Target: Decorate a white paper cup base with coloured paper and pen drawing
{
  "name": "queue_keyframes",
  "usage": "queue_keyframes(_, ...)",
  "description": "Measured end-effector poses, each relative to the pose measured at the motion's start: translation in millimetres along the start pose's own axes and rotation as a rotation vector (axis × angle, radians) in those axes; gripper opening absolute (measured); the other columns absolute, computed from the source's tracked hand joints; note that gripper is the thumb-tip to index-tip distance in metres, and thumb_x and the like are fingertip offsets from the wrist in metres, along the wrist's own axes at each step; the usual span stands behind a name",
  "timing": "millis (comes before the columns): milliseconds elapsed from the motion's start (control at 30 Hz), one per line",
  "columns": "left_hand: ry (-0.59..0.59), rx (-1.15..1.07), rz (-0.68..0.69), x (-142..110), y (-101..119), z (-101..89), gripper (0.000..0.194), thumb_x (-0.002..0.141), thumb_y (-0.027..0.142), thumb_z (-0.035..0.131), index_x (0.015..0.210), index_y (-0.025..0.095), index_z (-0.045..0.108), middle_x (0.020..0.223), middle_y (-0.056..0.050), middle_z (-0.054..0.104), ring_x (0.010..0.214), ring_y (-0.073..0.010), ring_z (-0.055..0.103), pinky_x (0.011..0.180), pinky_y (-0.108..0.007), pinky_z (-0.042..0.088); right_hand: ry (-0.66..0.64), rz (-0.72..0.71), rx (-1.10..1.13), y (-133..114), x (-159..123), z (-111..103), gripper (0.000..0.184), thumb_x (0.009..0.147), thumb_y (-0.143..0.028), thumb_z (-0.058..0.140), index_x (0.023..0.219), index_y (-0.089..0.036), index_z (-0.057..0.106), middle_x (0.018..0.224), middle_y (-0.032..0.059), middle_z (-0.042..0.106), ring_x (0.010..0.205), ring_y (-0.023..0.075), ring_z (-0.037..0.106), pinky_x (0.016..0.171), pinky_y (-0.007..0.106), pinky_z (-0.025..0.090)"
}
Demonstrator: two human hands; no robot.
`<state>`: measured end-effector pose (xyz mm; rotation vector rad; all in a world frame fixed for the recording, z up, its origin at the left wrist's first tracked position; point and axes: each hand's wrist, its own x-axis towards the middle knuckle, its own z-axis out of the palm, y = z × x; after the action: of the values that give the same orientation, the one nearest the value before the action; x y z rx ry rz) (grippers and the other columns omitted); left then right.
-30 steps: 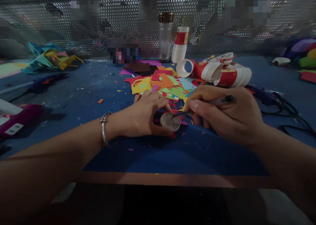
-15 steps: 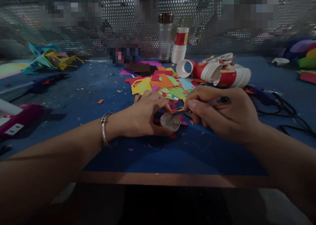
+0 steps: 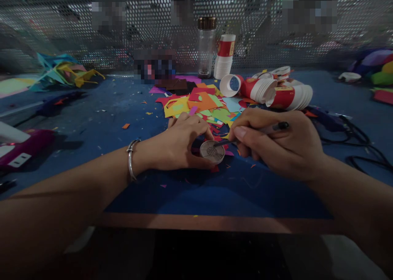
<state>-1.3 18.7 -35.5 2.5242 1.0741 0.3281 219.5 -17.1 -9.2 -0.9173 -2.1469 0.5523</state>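
My left hand curves its thumb and fingers around a round, rimmed, whitish disc, which looks like the bottom of a paper cup. Dark pen lines form a small cross-hatched patch and other strokes on its face. In my right hand is a pen with a dark end, its tip resting on the disc's upper part. Just beyond both hands lies a heap of coloured paper scraps. My left palm side and the disc's underside are hidden.
Stacked red-and-white paper cups lie behind my right hand, near a clear bottle and an upright cup stack. Black cable coils at right. A purple power strip and folded coloured paper are at left.
The pen tip has shifted slightly across the disc, and the pen's angle differs a little. My left hand still steadies the disc in nearly the same spot.
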Motion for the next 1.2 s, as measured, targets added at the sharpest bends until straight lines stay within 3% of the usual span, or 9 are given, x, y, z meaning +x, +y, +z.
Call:
queue_keyframes(400,-0.007,0.006,0.001,0.2,0.2,-0.3,0.050,0.072,0.064,0.076,0.106,0.029,0.065,0.115,-0.006,0.061,0.114,-0.0336,0.047,0.100,-0.054,0.035,-0.020,-0.006,0.013,0.2,0.9,0.6,0.024,0.096,-0.017,0.052,0.074,-0.023,0.059,0.061,-0.0013,0.057,0.049,0.0135,0.048,0.051,0.033,0.039)
queue_keyframes(667,0.004,0.005,0.019,-2.0,0.2,-0.3,0.051,0.074,0.061,0.077,0.108,0.025,0.063,0.118,-0.008,0.060,0.119,-0.0339,0.046,0.105,-0.056,0.034,0.011,-0.064,-0.101,3.8,0.9,-0.8,0.020,0.095,-0.014,0.053,0.078,-0.021,0.059,0.059,-0.0031,0.055,0.047,0.0117,0.047,0.052,0.031,0.038)
queue_keyframes(967,-0.013,-0.028,-0.025,-1.7,0.0,-0.3,0.054,0.072,0.061,0.078,0.110,0.026,0.062,0.126,-0.009,0.058,0.131,-0.0400,0.040,0.113,-0.065,0.025,0.026,-0.102,-0.114,5.9,2.2,0.0,0.019,0.095,-0.013,0.052,0.079,-0.019,0.061,0.061,-0.0035,0.055,0.049,0.0106,0.047,0.053,0.029,0.039)
queue_keyframes(1200,-0.012,-0.023,-0.020,-1.7,-0.7,-0.6,0.053,0.072,0.063,0.078,0.108,0.027,0.063,0.124,-0.009,0.059,0.130,-0.0396,0.041,0.111,-0.066,0.026,0.026,-0.073,-0.050,2.7,1.3,0.3,0.022,0.095,-0.013,0.051,0.077,-0.020,0.061,0.061,-0.0032,0.056,0.049,0.0102,0.047,0.050,0.028,0.039)
